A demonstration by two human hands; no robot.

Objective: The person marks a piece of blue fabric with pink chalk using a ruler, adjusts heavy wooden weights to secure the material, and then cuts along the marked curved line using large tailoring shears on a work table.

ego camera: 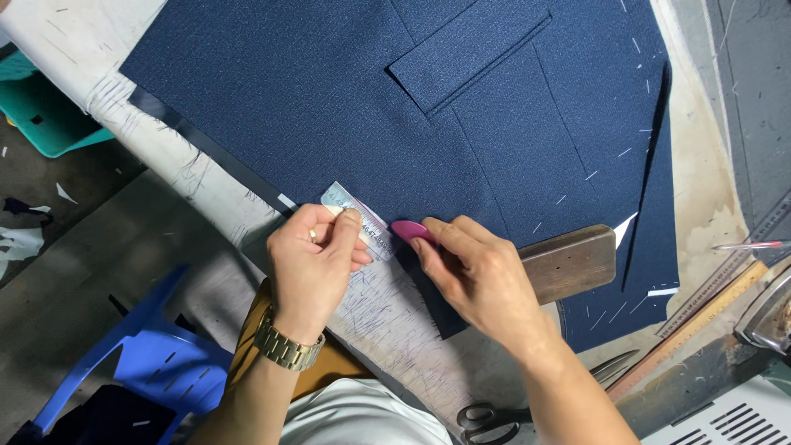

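Note:
A navy blue garment panel (346, 91) with a flap pocket (465, 51) and white chalk ticks lies spread on the work table. My left hand (313, 264), with a ring and a gold watch, pinches a small clear ruler (356, 216) flat against the cloth's near edge. My right hand (470, 268) holds a pink piece of tailor's chalk (409, 230), its tip touching the fabric right beside the ruler's end. Both hands sit close together at the panel's lower edge.
A dark wooden block (568, 262) rests on the cloth behind my right hand. Scissors (486, 419) lie near the table's front edge. A long wooden ruler (700, 317), an iron (770, 317) and a pen (746, 245) are at the right. A blue plastic chair (140, 354) stands below left.

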